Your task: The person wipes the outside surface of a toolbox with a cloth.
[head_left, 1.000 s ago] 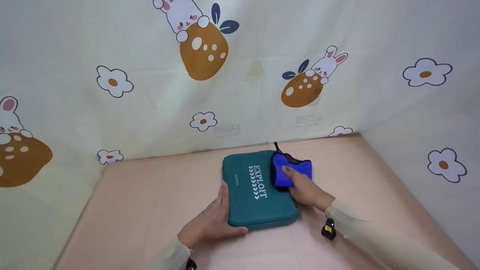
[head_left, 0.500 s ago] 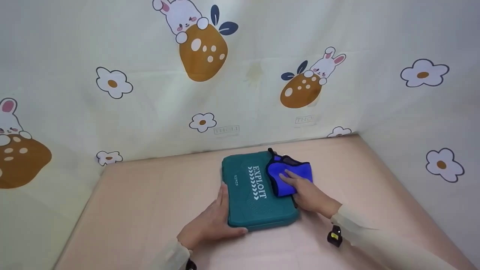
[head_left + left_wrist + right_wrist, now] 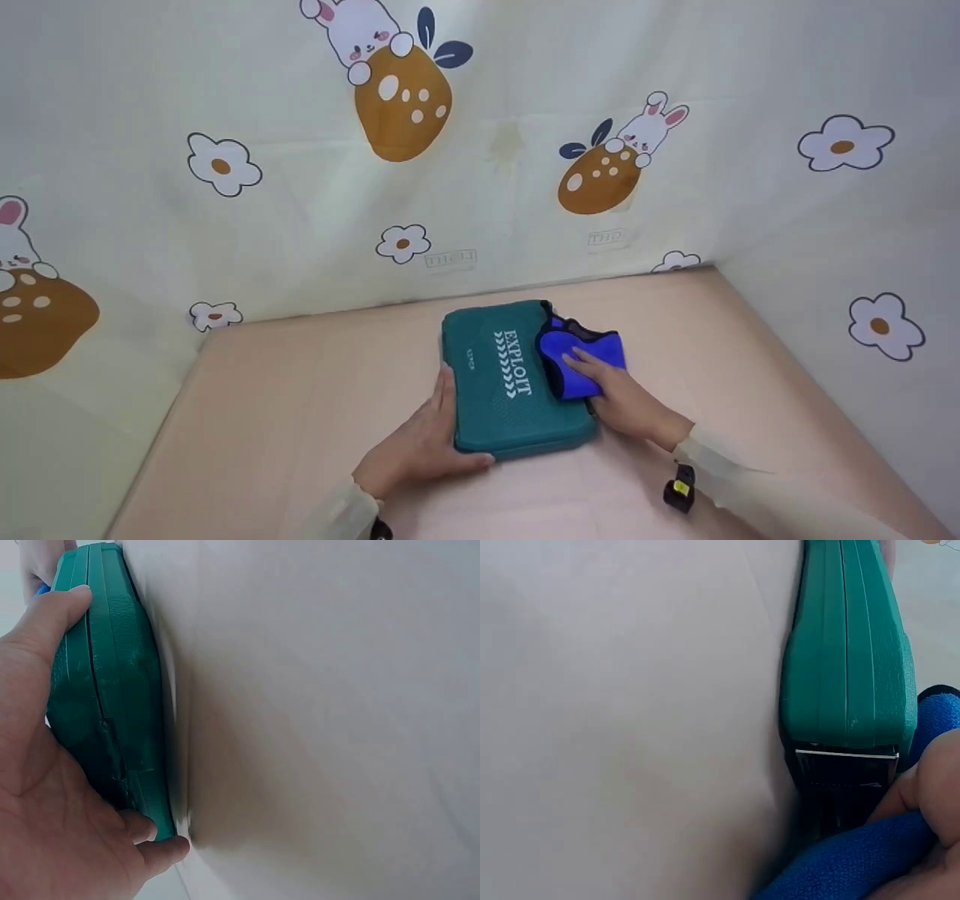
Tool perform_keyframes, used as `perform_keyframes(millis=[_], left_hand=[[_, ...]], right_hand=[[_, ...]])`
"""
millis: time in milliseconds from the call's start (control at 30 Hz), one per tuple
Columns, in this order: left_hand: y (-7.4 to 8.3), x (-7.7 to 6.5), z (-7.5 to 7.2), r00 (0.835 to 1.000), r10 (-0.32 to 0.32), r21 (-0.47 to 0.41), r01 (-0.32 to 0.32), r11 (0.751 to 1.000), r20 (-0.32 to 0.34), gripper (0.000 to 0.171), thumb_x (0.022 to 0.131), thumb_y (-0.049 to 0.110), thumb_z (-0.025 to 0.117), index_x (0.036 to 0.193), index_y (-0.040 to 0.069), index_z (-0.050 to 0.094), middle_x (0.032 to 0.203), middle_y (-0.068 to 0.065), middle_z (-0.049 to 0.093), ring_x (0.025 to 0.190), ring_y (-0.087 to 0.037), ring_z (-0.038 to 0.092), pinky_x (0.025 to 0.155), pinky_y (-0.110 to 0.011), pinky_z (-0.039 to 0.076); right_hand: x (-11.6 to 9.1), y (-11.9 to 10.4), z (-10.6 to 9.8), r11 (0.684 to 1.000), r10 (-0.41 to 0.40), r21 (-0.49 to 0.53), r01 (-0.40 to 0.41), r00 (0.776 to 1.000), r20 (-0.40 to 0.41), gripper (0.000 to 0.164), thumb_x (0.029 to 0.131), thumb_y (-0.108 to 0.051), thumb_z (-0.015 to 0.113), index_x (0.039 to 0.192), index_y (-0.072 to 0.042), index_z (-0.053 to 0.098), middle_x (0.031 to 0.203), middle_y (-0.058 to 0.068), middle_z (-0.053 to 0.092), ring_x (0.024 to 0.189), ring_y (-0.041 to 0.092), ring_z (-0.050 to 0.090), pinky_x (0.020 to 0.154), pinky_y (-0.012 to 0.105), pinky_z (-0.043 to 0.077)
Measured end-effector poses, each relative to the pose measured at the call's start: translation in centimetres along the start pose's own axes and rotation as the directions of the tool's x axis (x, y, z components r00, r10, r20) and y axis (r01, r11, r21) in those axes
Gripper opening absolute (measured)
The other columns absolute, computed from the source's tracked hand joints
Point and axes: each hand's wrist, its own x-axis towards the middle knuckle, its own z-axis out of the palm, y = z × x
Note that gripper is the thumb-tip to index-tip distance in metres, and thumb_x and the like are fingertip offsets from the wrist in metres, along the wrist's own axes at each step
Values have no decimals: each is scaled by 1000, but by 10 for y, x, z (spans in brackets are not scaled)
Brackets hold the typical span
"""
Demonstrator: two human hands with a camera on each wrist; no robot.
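A teal zip case (image 3: 487, 409) marked "EXPLOIT" lies flat on the table in the head view. My left hand (image 3: 420, 446) holds its near left corner, fingers along the left side and thumb on the near side. In the left wrist view the thumb (image 3: 56, 619) touches the case's seam. A blue cloth piece (image 3: 570, 375) with black edging and a dark mesh part lies over the case's right edge. My right hand (image 3: 622, 397) holds it, fingers on top. In the right wrist view, blue fabric (image 3: 855, 862) bunches around the hand beside a black strap (image 3: 844, 776) on the case's end.
The table has a pale pink cover (image 3: 300, 405). Behind and at both sides hangs a cream curtain (image 3: 502, 202) printed with rabbits and flowers. The case lies near the table's back edge.
My right hand has moved slightly nearer and to the right, drawing the blue cloth nearer along the case; the cloth has spread out a little. My left hand and the case have stayed put.
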Motion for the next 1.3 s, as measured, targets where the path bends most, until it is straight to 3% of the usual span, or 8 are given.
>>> perform_keyframes(millis=[300,667,867,1033,1300], left_hand=[[-1,-3,0,1000,20,-16,-20,1000,-15,144,72,75,75,159,9,-19,168,-14,-9,149,-35,19,114,-54,26],[-1,-1,1,1000,8,-27,-8,1000,-8,143,72,77,73,160,12,-19,168,-12,-10,149,-35,19,114,-56,25],[0,-1,1,1000,10,-19,-10,1000,-15,143,72,78,73,160,11,-19,168,-12,-10,148,-35,21,114,-56,25],[0,-1,2,1000,13,-11,-14,1000,-29,143,72,79,72,160,11,-18,168,-12,-10,148,-35,22,113,-57,26],[-1,-1,3,998,46,13,-45,999,-53,144,72,77,73,159,5,-17,167,-17,-8,148,-36,22,114,-53,27]], right_hand=[[-15,-6,8,988,42,150,-38,999,-25,69,92,18,46,157,2,31,160,26,26,145,47,23,113,60,22],[-32,-19,15,929,166,343,-138,985,-55,71,94,17,45,160,0,23,162,24,23,147,42,16,114,55,15],[-38,-23,18,907,211,384,-175,976,-54,70,95,16,44,159,3,19,163,20,21,148,37,15,116,49,15],[-42,-27,20,894,244,398,-205,969,-48,71,95,17,43,159,3,16,163,23,20,148,38,15,115,51,15],[-49,-34,19,909,230,367,-198,972,-44,70,96,15,45,158,7,15,162,25,22,148,38,17,115,50,15]])
